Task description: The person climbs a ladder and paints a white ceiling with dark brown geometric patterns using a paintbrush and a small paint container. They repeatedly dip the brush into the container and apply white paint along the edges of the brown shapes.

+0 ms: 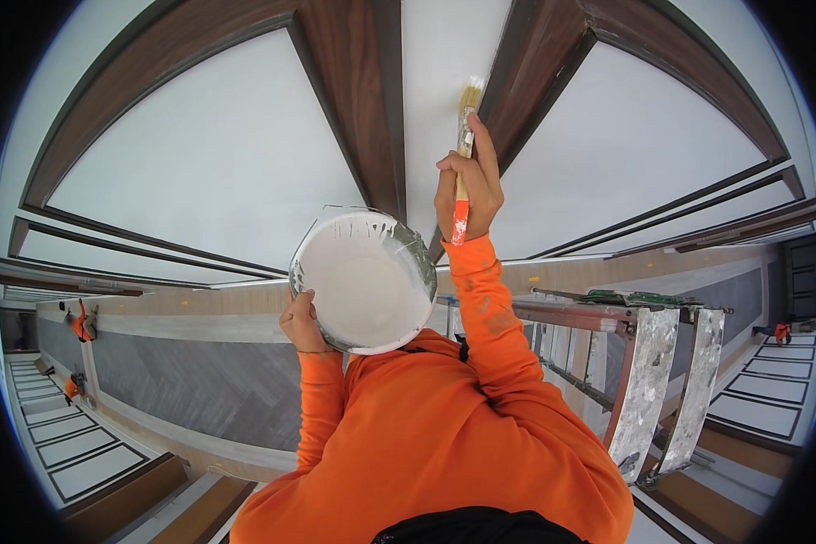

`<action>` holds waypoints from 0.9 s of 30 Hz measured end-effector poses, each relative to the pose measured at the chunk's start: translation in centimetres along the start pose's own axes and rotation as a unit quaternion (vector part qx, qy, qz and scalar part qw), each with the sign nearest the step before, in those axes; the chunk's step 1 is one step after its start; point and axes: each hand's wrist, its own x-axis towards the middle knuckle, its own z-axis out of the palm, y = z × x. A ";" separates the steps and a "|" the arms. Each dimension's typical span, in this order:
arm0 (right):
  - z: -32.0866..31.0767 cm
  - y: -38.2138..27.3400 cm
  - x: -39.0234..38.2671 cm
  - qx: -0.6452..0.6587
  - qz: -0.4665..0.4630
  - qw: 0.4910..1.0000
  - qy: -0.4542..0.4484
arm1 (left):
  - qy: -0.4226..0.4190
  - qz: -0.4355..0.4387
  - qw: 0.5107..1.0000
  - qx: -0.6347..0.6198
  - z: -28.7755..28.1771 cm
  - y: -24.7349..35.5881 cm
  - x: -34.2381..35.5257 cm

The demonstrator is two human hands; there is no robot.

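My right hand [474, 186] is closed around a paintbrush [466, 145] with a wooden handle tipped in orange-red. The bristles point up, white at the tip, against or close to the white wall strip [440, 72] beside dark wood trim [533, 68]; contact is hard to tell. My left hand [301, 322] grips the left rim of a paint bucket [364, 281]. White paint fills the bucket's inside, with drips down its far wall and smears along the rim. Both sleeves are orange, the right one stained with paint.
A paint-spattered ladder [648, 390] stands close at my right. Dark wood frames surround white wall panels [218, 150] ahead. Below lies a grey herringbone floor [199, 385] with a pale border. Other people in orange are far off at left [83, 324] and right [782, 333].
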 end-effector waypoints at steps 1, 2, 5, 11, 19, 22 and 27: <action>0.0 0.0 -0.1 -0.001 0.001 1.000 0.000 | 0.000 -0.003 1.000 0.000 0.0 0.1 -0.1; 0.0 0.0 -0.1 -0.002 0.001 1.000 0.000 | 0.000 -0.006 1.000 0.000 0.1 0.2 -0.2; -0.1 0.1 -0.3 -0.005 0.004 1.000 -0.003 | 0.016 -0.025 1.000 0.002 0.8 1.1 -0.5; -0.2 0.1 -0.5 -0.009 0.009 1.000 -0.008 | 0.010 -0.020 1.000 0.013 0.7 1.1 -0.5; -0.2 0.5 -1.1 -0.018 0.011 1.000 -0.009 | 0.003 -0.018 1.000 -0.009 0.7 0.9 -0.5; -0.2 0.5 -1.1 -0.019 0.006 1.000 -0.007 | -0.003 -0.007 1.000 -0.003 0.2 0.1 -0.1; -0.3 0.5 -1.2 -0.015 0.009 1.000 -0.006 | -0.002 -0.005 1.000 0.003 0.1 0.0 -0.1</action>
